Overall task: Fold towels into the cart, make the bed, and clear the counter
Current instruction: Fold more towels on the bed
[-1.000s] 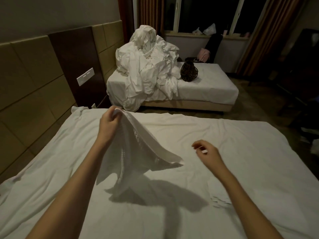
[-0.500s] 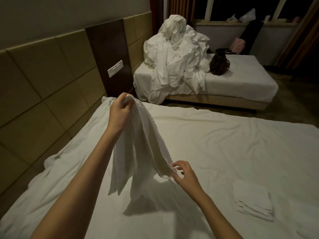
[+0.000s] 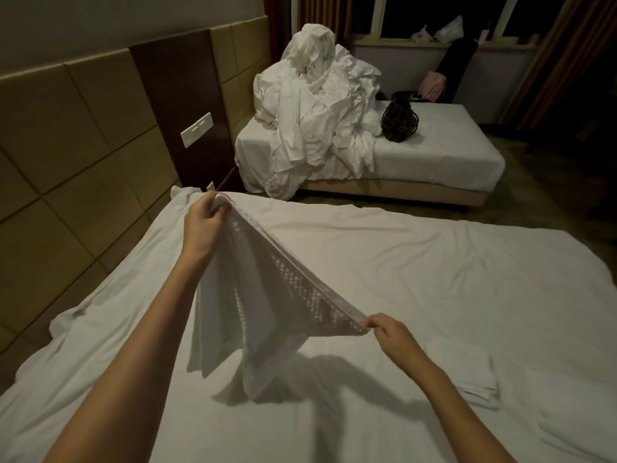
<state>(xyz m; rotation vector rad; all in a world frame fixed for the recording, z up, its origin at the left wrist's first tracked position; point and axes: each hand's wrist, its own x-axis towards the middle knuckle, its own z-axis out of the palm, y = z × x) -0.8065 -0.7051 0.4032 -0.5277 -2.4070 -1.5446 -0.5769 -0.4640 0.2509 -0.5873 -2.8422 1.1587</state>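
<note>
White towel (image 3: 267,295) is stretched between both hands, left hand (image 3: 207,218) and right hand (image 3: 389,330) each pinching a corner; keep that edge taut, then match corners over the bed (image 3: 434,279).

Dim warm light, soft shadows, wide-angle edges.

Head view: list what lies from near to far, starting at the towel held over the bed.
Towel held between left hand and right hand → near bed's sheet → far bed with heap of white linen and dark bag → window sill.
</note>
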